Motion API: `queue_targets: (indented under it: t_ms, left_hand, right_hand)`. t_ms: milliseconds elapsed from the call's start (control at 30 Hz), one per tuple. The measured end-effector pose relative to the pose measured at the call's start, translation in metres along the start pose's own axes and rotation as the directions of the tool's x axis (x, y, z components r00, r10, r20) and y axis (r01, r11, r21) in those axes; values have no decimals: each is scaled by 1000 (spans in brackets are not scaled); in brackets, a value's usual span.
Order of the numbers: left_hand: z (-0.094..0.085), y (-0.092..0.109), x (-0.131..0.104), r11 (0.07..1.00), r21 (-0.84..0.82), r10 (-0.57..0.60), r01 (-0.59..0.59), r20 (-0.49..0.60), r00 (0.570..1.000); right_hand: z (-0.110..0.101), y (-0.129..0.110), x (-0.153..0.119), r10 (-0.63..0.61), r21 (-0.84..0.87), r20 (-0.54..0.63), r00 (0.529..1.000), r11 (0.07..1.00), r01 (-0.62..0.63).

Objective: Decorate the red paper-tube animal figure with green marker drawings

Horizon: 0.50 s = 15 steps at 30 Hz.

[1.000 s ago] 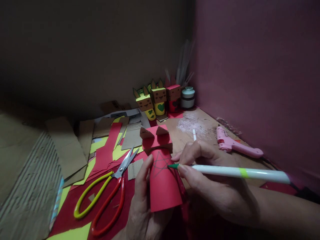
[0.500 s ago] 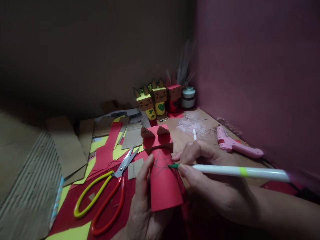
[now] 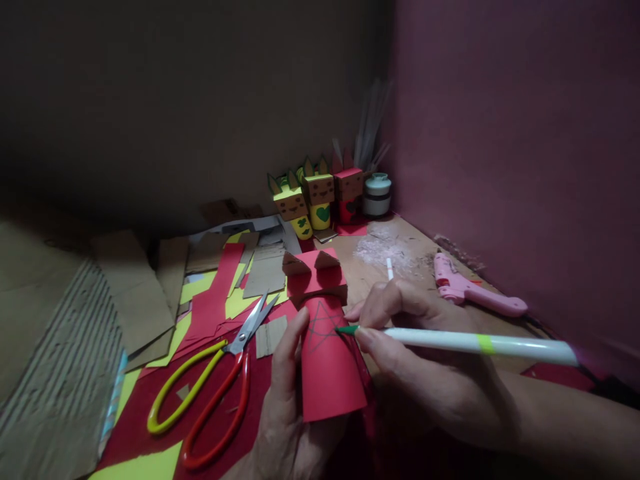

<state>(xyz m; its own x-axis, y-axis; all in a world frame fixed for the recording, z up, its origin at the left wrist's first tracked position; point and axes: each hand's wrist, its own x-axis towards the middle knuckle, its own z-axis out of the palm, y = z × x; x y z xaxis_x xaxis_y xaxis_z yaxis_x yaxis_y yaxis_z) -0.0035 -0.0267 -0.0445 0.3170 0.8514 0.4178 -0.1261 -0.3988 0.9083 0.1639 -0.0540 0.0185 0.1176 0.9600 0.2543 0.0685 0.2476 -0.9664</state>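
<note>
My left hand (image 3: 290, 407) is wrapped round a red paper figure (image 3: 333, 380), its thumb along the left side. The figure has a tube body and a box head with two brown cardboard ears, tilted away from me. A star outline is drawn on the tube. Pinched in my right hand (image 3: 415, 333) is a white felt-tip pen (image 3: 450, 339) with a green tip, which meets the right side of the star. Left of the figure lies a pair of scissors (image 3: 243, 337) with blades apart and one yellow and one red handle.
Finished-looking box-headed paper figures (image 3: 320, 193) stand at the back beside a pale jar (image 3: 377, 195). A pink glue gun (image 3: 475, 293) lies at right, near the wall. Cardboard pieces (image 3: 133, 293) and red paper (image 3: 210, 307) cover the left side.
The pen tip has shifted very slightly left and up along the star's right side. Both hands keep their grip, and everything else looks the same.
</note>
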Motion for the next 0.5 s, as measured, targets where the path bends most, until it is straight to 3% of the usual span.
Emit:
queue_targets:
  t_ms: [100,300,500]
  left_hand:
    - [1,1,-1,1000,20,1,-1,-7,1000]
    - [0,2,1,1000,20,7,-7,22,1000]
    - [0,1,0,999,35,17,-17,-3,1000]
  right_hand:
    - [1,-1,0,-24,-46,-23,999,999,23]
    - [-3,-2,-2,1,5,62,998,1000,-1]
    - [-1,1,-2,22,29,58,998,999,-23]
